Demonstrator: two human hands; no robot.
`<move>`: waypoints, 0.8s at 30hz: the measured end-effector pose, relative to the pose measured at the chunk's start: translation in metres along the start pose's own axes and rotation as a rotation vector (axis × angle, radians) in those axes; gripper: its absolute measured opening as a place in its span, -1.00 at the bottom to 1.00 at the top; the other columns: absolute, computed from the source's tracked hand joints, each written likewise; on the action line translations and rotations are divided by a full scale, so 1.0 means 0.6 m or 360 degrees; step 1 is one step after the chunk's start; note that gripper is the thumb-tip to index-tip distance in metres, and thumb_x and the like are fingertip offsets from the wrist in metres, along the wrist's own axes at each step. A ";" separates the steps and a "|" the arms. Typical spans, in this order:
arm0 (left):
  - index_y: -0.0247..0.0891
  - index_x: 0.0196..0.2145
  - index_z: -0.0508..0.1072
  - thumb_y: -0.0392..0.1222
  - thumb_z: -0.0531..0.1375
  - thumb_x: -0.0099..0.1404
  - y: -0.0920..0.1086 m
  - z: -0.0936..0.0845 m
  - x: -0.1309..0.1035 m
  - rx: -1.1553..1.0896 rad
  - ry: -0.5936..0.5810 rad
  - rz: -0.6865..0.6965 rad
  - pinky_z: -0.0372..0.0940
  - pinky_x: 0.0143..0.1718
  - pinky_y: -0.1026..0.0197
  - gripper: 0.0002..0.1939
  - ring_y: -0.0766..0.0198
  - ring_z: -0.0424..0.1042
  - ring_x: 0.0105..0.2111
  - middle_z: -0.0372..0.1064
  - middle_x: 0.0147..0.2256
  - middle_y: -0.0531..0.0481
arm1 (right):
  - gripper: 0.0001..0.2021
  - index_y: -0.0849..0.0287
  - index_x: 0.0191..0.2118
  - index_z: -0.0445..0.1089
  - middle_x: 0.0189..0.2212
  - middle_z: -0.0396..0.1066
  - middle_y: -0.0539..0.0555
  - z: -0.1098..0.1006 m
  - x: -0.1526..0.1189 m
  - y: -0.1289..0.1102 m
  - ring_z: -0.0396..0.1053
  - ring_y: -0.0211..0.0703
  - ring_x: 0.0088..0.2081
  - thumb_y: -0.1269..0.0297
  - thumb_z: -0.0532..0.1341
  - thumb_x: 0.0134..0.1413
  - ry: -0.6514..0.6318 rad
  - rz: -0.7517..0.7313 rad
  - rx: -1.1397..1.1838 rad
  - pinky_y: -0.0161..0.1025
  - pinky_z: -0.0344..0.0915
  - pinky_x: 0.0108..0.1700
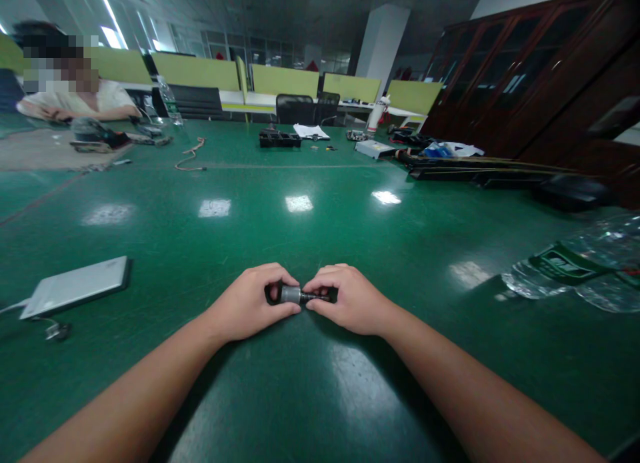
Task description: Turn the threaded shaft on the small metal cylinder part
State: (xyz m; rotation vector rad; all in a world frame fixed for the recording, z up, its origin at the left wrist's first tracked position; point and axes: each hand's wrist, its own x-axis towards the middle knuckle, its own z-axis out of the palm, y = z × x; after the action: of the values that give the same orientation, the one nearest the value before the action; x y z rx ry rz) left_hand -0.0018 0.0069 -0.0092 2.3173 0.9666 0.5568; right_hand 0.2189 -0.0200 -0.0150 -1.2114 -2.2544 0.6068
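Between my two hands, just over the green tabletop [280, 236], lies a small grey metal cylinder [291, 295] with a thin, dark ribbed shaft [314, 296] on its right end. My left hand [250, 299] curls around the cylinder, thumb below and fingers above. From the other side, my right hand [354, 303] pinches the shaft end between thumb and fingers. The piece points sideways, roughly level. Its exact kind cannot be made out, and the fingers partly cover both ends.
A white power bank [77, 286] with a cable lies to the left, a small metal part [57, 331] beside it. Clear plastic bottles [565, 266] lie at the right. Farther back are a black tray [280, 139], dark long parts [480, 166] and a seated person [80, 103].
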 end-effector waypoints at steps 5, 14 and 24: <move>-0.22 -0.24 0.51 -0.14 0.33 0.18 0.004 0.000 0.001 0.0000 0.0015 -0.0017 0.22 -0.35 0.25 -0.80 0.26 0.37 -0.39 0.40 -0.37 0.04 | -0.88 0.14 -0.26 0.56 -0.42 0.50 0.01 0.000 0.000 0.000 0.39 -0.24 -0.35 0.32 0.35 0.02 0.0018 -0.0021 -0.0017 -0.27 0.20 -0.21; -0.23 -0.23 0.51 -0.11 0.33 0.18 0.004 -0.001 0.000 -0.0017 -0.0003 -0.0022 0.23 -0.34 0.24 -0.78 0.26 0.37 -0.38 0.40 -0.37 0.04 | -0.89 0.17 -0.27 0.56 -0.44 0.49 0.02 -0.002 0.003 0.000 0.38 -0.25 -0.39 0.34 0.33 0.03 -0.0006 -0.0057 0.0021 -0.29 0.22 -0.27; -0.23 -0.25 0.51 -0.10 0.33 0.18 0.008 -0.002 0.000 -0.0005 -0.0002 -0.0029 0.23 -0.35 0.24 -0.79 0.26 0.37 -0.39 0.40 -0.38 0.03 | -0.88 0.17 -0.27 0.56 -0.45 0.49 0.02 -0.006 0.000 0.001 0.38 -0.25 -0.40 0.36 0.33 0.02 -0.0011 -0.0075 0.0014 -0.30 0.24 -0.28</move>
State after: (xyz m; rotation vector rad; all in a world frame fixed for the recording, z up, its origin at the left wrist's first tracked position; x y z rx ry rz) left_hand 0.0000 0.0048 -0.0053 2.3035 0.9845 0.5487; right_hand 0.2212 -0.0190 -0.0127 -1.1505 -2.2769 0.6038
